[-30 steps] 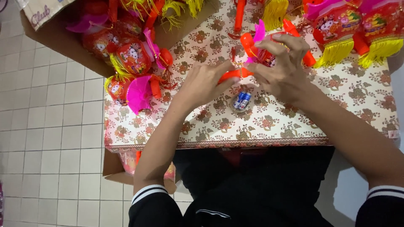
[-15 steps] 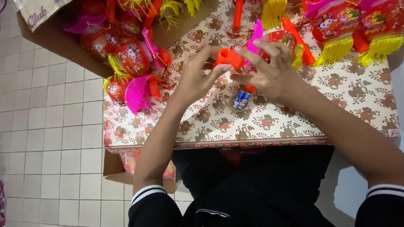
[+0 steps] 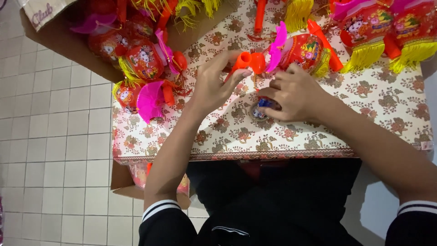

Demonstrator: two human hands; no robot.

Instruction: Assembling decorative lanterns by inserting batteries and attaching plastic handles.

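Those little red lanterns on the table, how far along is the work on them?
Looks done: a cardboard box at the left holds many finished red lanterns, and two with yellow fringe lie at the right. In hand: the left hand holds an orange handle piece joined to a lantern with a pink fan, while the right hand covers a small blue-and-white part. Left: a loose orange stick lies unused.

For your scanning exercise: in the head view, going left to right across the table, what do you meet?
Tiled floor → pink fan → left hand with an orange handle → right hand over a small blue object → yellow-fringed lanterns at the right.
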